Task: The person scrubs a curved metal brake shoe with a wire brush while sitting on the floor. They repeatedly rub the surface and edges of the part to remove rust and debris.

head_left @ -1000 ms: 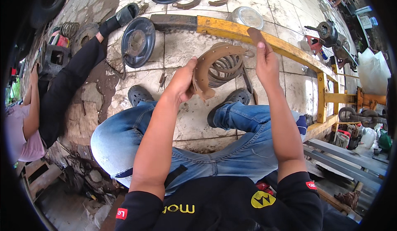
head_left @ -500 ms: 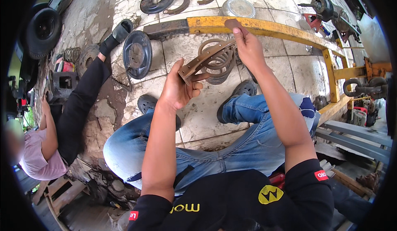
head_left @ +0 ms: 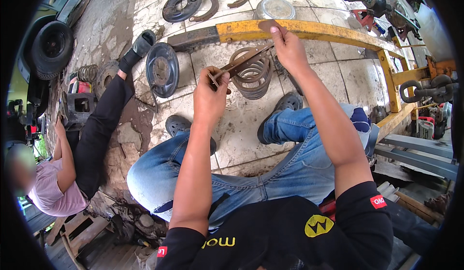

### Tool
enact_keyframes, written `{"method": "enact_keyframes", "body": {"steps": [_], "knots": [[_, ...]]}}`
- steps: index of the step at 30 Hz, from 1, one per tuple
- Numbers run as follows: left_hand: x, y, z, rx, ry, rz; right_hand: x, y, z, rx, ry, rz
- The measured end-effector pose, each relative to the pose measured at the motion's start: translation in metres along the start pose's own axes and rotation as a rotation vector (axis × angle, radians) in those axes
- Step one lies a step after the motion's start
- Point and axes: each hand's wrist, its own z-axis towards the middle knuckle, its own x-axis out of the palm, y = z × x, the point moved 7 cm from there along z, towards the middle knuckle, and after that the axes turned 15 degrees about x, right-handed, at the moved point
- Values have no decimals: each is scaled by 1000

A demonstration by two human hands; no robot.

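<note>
My left hand [head_left: 209, 98] is closed round the near end of a rusty brown brake shoe [head_left: 245, 62]. The shoe has a row of small holes and slants up to the right, its narrow side toward me. My right hand [head_left: 291, 52] pinches a piece of brown sandpaper [head_left: 265, 25] between thumb and fingers, beside the shoe's far end. Whether the right fingers also touch the shoe is hard to make out. Below the shoe, a rusty coil spring [head_left: 255, 82] stands on the tiled floor between my feet, partly covered by the shoe.
A yellow steel frame [head_left: 319, 29] crosses just beyond my hands. Two black backing plates [head_left: 162, 70], two loose brake shoes [head_left: 209, 10] and a round metal lid [head_left: 276, 9] lie on the tiles. A heavy chain [head_left: 425, 92] hangs at right. At left sits another person [head_left: 57, 185], leg stretched out.
My left hand has gone from an open palm under the brake shoe to fingers closed round its end. The shoe has rolled to show a narrower side. The right hand keeps the sandpaper.
</note>
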Motion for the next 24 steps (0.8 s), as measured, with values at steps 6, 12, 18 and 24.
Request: {"method": "enact_keyframes", "body": {"steps": [6, 12, 18, 24], "knots": [[-10, -16, 10, -51, -11, 105, -7, 44, -36, -314, 55, -126], [-2, -9, 22, -76, 175, 69, 47, 5, -70, -503, 247, -619], [-1, -17, 17, 106, 244, 162, 59, 13, -68, -310, 388, -773], [-6, -36, 11, -112, 312, 7, 71, 1, -66, -267, 449, -646]]}}
